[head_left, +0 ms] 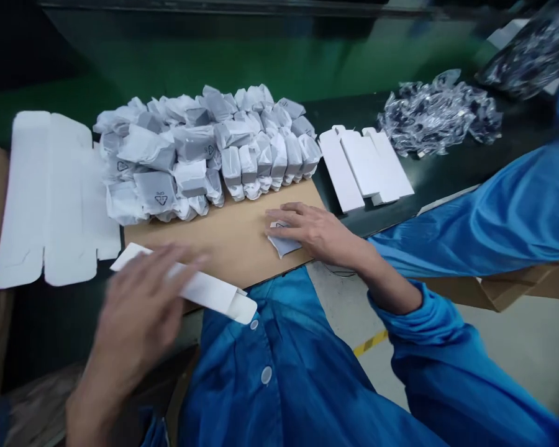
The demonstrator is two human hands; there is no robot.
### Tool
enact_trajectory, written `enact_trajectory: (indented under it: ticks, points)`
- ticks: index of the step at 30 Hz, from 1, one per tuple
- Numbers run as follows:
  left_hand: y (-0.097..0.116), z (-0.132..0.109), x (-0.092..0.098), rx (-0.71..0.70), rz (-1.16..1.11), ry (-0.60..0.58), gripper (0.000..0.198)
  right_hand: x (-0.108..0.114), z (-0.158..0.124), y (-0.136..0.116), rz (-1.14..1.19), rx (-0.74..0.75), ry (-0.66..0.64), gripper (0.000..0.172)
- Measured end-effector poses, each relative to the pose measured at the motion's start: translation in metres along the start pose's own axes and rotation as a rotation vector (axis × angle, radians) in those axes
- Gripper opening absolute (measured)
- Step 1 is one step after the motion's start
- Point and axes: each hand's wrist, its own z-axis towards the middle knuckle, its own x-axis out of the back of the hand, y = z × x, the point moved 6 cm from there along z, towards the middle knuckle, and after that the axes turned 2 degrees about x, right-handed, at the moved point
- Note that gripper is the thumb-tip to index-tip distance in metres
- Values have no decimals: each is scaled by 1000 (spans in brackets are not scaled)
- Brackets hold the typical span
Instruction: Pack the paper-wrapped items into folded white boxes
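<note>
My left hand (137, 310) is blurred by motion; it lies over a long white carton (205, 292) whose end flap is open, and whether its fingers grip the carton is unclear. My right hand (310, 233) rests on the brown cardboard sheet (228, 239), its fingers curled over one small packet in a clear bag (284, 244). Behind both hands sits a heap of several grey-white bagged packets (200, 149) on the same sheet.
A large flat white carton blank (51, 198) lies at the left. A few flat small white cartons (363, 164) lie right of the heap. Crumpled clear bags with dark parts (440, 115) sit farther right. Another person's blue sleeve (507, 217) reaches in at the right.
</note>
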Motion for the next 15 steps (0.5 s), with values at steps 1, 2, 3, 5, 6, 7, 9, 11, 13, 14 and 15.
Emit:
enact_trajectory:
  ticks: [1,2,3,5,6,7,9,11,13,14,15]
  points:
    - [11,-2,-7,-136,-2,-195,66,0,2,0,12,41,-26,50]
    - [18,-4,-12,-237,10,-331,66,0,3,1,15,43,-41,44]
    - [21,-4,-15,-295,29,-399,65,0,5,2,7,15,-47,39]
    - [22,2,-19,-339,59,-431,58,-1,6,4,-29,-83,-49,35]
    - [21,6,-21,-339,68,-425,55,-2,6,3,-47,-130,-42,35]
    - [21,9,-22,-323,79,-414,54,-4,6,1,-58,-167,-30,35]
    - [19,15,-26,-250,119,-385,54,-8,6,-4,-57,-202,14,34]
    - [18,16,-27,-172,162,-362,62,-11,6,-6,-42,-235,68,32]
    - [19,13,-27,-180,146,-379,74,-13,5,-2,-49,-316,106,30]
    - [19,11,-26,-213,115,-387,75,-14,4,1,-59,-365,121,30]
    - [19,10,-24,-249,79,-387,72,-14,2,4,-68,-408,131,30]
